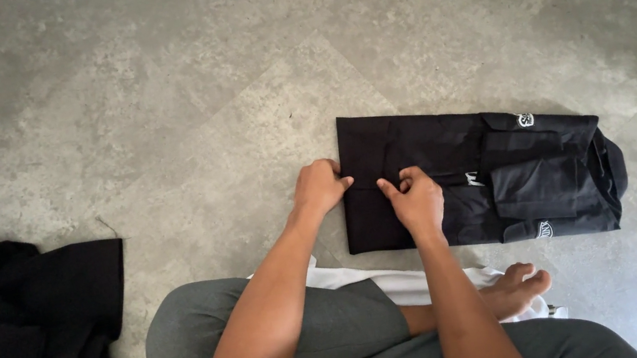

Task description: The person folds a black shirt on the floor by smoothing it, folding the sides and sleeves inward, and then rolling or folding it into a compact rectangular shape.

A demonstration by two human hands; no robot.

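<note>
A black shirt (520, 174) lies folded into a long rectangle on the grey floor, collar end to the right, with small white emblems on it. My left hand (318, 187) grips the shirt's left edge, fingers curled on the cloth. My right hand (416, 200) pinches the fabric a little further right, near the middle of the left half. Both forearms reach out from below over my crossed legs.
A pile of black garments (22, 333) lies at the left edge. My legs in grey trousers (215, 329) are crossed at the bottom, one bare foot (520, 288) resting on a white cloth (410, 283). The floor (156, 102) is grey mottled tile.
</note>
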